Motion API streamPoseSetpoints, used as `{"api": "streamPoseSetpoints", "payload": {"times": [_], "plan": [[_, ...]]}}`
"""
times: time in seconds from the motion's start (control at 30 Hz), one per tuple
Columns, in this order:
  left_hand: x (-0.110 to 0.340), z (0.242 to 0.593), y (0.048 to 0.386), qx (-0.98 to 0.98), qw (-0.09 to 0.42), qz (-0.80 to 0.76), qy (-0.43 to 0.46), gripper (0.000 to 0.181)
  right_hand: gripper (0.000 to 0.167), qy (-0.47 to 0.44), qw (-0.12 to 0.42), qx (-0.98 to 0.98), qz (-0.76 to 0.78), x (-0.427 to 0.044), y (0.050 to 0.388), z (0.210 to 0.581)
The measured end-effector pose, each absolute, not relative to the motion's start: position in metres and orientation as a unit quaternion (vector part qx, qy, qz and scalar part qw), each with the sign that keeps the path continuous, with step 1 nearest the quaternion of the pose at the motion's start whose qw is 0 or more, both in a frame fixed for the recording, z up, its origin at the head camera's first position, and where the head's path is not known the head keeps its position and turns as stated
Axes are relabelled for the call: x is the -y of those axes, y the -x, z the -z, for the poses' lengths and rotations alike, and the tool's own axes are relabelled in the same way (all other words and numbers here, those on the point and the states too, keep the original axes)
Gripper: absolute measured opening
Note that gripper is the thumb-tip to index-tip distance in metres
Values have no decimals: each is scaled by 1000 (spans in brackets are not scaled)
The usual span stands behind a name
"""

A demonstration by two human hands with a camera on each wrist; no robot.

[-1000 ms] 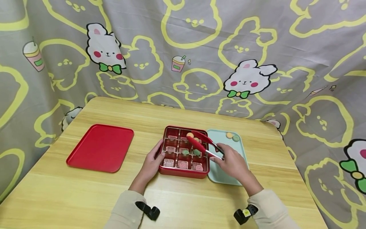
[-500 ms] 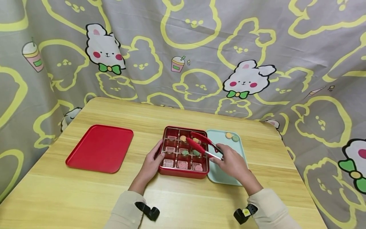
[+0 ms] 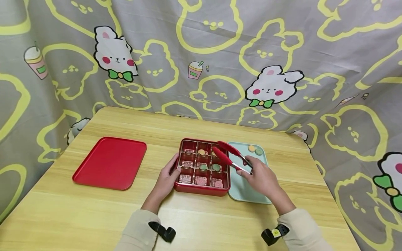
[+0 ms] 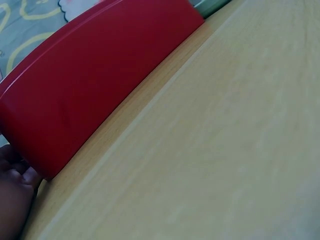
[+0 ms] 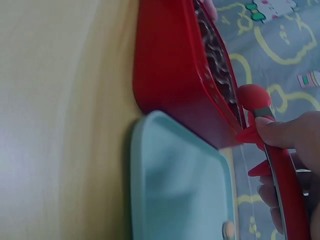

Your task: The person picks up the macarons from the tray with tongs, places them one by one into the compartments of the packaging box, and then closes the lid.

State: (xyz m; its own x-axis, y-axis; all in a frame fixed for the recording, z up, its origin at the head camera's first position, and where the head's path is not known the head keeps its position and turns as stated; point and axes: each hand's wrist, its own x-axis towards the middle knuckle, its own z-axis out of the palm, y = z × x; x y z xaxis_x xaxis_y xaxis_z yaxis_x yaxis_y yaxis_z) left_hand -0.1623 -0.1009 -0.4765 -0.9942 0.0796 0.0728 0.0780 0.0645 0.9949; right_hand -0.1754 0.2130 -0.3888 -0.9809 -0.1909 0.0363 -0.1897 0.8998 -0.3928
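A red box [image 3: 202, 191] with a divided insert stands mid-table, holding orange, green and pink pieces in separate compartments. My left hand [image 3: 167, 177] holds its left side, thumb at the rim; in the left wrist view the hand [image 4: 15, 190] shows at the box's corner [image 4: 90, 85]. Above the box's back right part, my right hand [image 3: 260, 176] grips red tongs [image 3: 223, 157], their tips apart with nothing between them. They partly cover an orange piece. The right wrist view shows the hand [image 5: 300, 160] around the tongs [image 5: 287, 185] beside the box [image 5: 165, 65].
A mint tray [image 3: 248, 188] lies against the box's right side, with an orange piece [image 3: 252, 148] and a green piece [image 3: 259, 151] at its back. On the left lies a flat red lid or tray [image 3: 110, 163]. A patterned curtain [image 3: 163, 83] hangs behind the wooden table [image 3: 201, 223].
The tongs let go of an orange piece, which lies in the back middle compartment. My right hand and the tongs have moved right. The left hand stays at the box.
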Motion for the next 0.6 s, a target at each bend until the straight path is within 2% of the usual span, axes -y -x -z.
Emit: {"api": "streamPoseSetpoints", "payload": {"times": [0.17,0.6], "plan": [[101,495,169,-731,-18,-680,-59,56,66,76,-9,-978,196,-231,177,384],[102,495,168,-728,-9,-683,-55,55,73,6,12,-987,157,-269,185,386]]}}
